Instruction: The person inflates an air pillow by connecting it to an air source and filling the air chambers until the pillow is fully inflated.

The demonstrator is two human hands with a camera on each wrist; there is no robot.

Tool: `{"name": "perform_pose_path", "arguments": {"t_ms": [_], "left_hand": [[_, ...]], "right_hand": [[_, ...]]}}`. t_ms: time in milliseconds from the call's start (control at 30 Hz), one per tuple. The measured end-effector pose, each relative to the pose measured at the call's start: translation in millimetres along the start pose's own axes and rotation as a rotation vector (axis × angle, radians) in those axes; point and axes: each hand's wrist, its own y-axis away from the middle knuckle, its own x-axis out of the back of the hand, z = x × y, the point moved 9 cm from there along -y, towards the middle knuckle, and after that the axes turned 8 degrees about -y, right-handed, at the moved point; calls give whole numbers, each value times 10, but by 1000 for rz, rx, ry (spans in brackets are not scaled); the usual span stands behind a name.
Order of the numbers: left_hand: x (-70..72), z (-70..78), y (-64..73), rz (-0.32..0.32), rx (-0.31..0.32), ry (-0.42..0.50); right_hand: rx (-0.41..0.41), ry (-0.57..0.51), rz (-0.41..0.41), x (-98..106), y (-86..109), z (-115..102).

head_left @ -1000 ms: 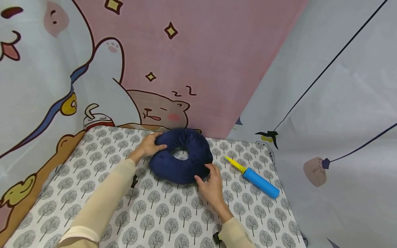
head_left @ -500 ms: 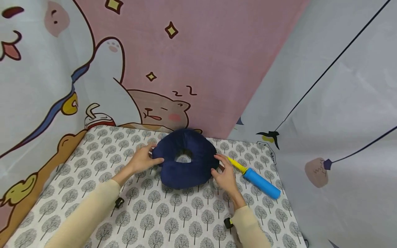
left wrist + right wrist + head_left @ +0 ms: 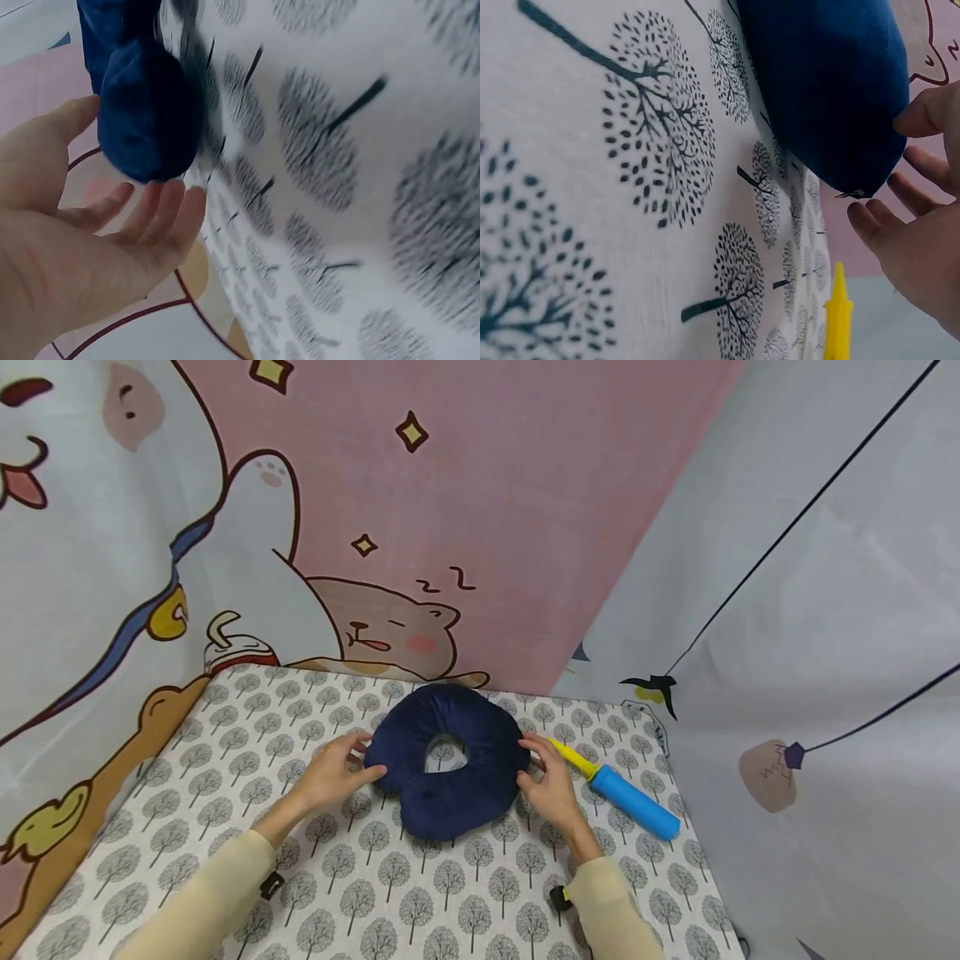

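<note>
A dark blue U-shaped neck pillow (image 3: 463, 800) lies on the tree-print cloth in the head view, its two ends nearly meeting at the left front. My left hand (image 3: 330, 774) is at its left side, with the thumb touching the fabric and the other fingers loosely bent along the edge. On the opposite side, my right hand (image 3: 553, 787) rests its thumb and fingertips lightly against the pillow. Neither hand closes round it. In the right wrist view, a small zip pull (image 3: 851, 195) shows at the pillow's lower edge, by the fingertips.
A hand pump with a blue barrel (image 3: 633, 802) and yellow nozzle lies right of my right hand. The tree-print cloth (image 3: 352, 893) covers the table. Behind stands a cartoon-printed backdrop (image 3: 480, 527), and a pale printed sheet (image 3: 825, 610) hangs at the right.
The pillow has turned and shifted slightly right and towards me, its gap moving towards the left front. Both hands have come nearer, and the right has moved to the right.
</note>
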Motion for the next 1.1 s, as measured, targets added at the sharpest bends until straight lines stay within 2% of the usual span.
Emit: {"name": "perform_pose_path", "arguments": {"t_ms": [100,200,267,400,533,833,1100], "left_hand": [[81,44,-102,30,-76,-23],[99,90,-227,18,-131,-21],[75,95,-321,-10,-131,-17],[-42,65,-506,-81,-90,-28],[-135,48,-627,-126,-66,-42],[-213,-7,-659,-167,-26,-28],[-189,18,-623,-111,-33,29]], "right_hand": [[26,71,27,6,69,-89],[55,151,66,1,173,-204],[57,211,96,-20,246,-263],[6,288,151,-87,383,-304],[-43,303,205,-174,454,-298],[-123,243,216,-307,475,-235],[-163,160,172,-233,411,-203]]}}
